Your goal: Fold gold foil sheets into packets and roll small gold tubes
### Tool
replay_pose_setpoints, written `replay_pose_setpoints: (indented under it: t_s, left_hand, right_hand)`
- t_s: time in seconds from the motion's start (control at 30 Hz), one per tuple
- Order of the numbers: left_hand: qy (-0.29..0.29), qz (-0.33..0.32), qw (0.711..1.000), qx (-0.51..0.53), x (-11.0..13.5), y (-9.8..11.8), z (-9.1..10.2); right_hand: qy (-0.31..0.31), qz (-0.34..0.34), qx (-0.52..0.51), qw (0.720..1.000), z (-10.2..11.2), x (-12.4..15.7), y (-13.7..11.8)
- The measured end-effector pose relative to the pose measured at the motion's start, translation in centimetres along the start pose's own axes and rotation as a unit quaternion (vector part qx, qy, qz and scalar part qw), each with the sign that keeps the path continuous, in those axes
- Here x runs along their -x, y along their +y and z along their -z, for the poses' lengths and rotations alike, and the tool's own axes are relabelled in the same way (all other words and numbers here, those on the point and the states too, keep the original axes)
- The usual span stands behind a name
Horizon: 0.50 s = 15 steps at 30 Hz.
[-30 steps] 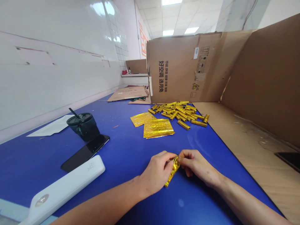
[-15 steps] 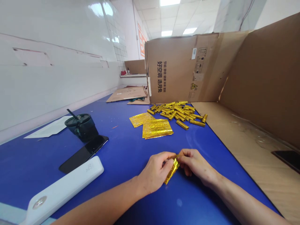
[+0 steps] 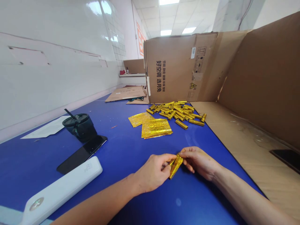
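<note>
- Lower centre of the frame: left hand (image 3: 153,172) and right hand (image 3: 199,161) meeting just above the blue bench (image 3: 122,147), fingertips almost touching.
- Between them: gold foil piece (image 3: 175,165), slanting down and to the left, upper end at the fingertips, lower end free beside the left knuckles.
- Left grip: thumb and forefinger closed on the upper part of the gold foil piece, remaining fingers curled under.
- Right grip: thumb and fingers closed lightly on the same upper end from the right side, and laid out flatter than half a second ago.
- Against the picture from a second ago: foil now shorter and tighter, a narrow roll, where before a longer, looser strip reaching lower in the frame.
- Both hands a touch higher in the frame than before, still joined on the foil.
- Above the hands, mid-frame: flat gold sheets (image 3: 156,127) lying on the blue surface, placed as before.
- Further up: heap of rolled gold sticks (image 3: 178,111) at the foot of the cardboard box (image 3: 178,68), unchanged.
- Left of centre: dark cup (image 3: 79,126) with a straw, and a black phone (image 3: 82,150) just below it.
- Lower left: white case (image 3: 63,187), lying flat.
- Right side: cardboard sheet (image 3: 246,137) spread beside the blue surface.
</note>
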State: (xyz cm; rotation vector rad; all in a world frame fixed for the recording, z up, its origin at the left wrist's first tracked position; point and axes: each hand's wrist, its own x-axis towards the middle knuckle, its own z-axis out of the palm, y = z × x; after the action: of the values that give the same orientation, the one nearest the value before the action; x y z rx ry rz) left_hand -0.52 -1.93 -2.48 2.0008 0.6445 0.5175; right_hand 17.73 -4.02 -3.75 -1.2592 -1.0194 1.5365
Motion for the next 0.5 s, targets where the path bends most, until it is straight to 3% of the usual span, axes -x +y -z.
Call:
replay_pose_setpoints:
  t_s: [0.27, 0.5]
  left_hand:
    - [0.019, -0.03, 0.997, -0.072, 0.03, 0.3, -0.32]
    - [0.008, -0.064, 0.991, -0.117, 0.15, 0.36, -0.44]
  right_hand:
    - [0.017, -0.001, -0.018, 1.0, -0.11, -0.13, 0.19]
    - [-0.022, -0.017, -0.014, 1.0, -0.1, 0.09, -0.03]
